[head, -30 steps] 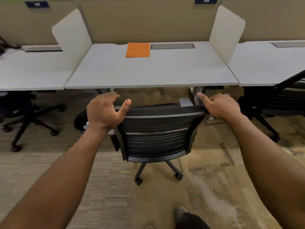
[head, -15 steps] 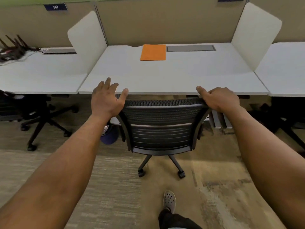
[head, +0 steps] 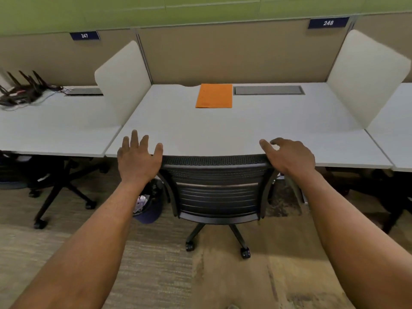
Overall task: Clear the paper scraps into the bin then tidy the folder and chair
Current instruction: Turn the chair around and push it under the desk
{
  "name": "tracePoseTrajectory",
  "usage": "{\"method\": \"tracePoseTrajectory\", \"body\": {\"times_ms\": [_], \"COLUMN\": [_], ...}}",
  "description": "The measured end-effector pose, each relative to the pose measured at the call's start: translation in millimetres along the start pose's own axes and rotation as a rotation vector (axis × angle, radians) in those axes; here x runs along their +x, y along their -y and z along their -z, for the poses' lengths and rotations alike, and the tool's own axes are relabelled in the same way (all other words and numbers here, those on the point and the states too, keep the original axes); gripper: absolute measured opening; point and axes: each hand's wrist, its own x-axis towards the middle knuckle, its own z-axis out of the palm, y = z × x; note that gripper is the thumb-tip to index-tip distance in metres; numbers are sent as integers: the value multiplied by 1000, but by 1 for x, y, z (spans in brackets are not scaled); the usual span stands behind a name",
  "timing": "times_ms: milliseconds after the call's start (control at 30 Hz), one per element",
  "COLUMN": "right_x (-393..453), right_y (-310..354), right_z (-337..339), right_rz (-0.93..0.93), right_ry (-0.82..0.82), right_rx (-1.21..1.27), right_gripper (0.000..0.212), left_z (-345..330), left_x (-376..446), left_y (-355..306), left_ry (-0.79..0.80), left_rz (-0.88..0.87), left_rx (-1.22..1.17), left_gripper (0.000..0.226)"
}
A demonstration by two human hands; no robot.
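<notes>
Room: open office, row of pale desks against tan partitions, carpet below.
Chair: tucked at 12 o'clock from me, backrest top meeting the desk's front edge, its long axis running 9 to 3.
Left hand: fingers spread wide, holding nothing, beside the backrest's 9 o'clock corner.
Right hand: loosely curled over the 3 o'clock corner, resting there; it is the nearer hand.
Folder: orange, flat at the desk's far edge, 12 o'clock beyond the chair.
Bin: under the desk at 9 o'clock of the chair, scraps inside.
</notes>
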Motion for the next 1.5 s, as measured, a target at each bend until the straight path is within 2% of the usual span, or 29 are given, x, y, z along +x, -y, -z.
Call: {"method": "tracePoseTrajectory", "body": {"times_ms": [100,233,667,1067,1267,1367,1500], "right_x": [20,45,86,104,100,96,94], "right_y": [8,12,36,48,55,61,63], "right_z": [-5,-12,-21,-25,-18,-11,-3], "right_rz": [11,-9,-73,-57,-58,-31,2], "right_ry": [-6,38,12,-49,-46,-8,114], "right_rx": [22,-2,-17,46,-111,-173,-141], "right_gripper": [82,78,67,85,89,91,92], "left_z": [-9,-17,-28,-28,-23,-17,-7], "left_x": [19,50,103,137,136,138,141], "left_y": [-2,-5,-7,-6,-7,-8,-11], "left_ry": [-6,33,161,256,314,363,388], "left_rz": [38,-4,21,9,-28,-49,-181], "left_rx": [-71,-136,-139,-131,-67,6,65], "left_gripper": [73,74,81,74,67,67,71]}}
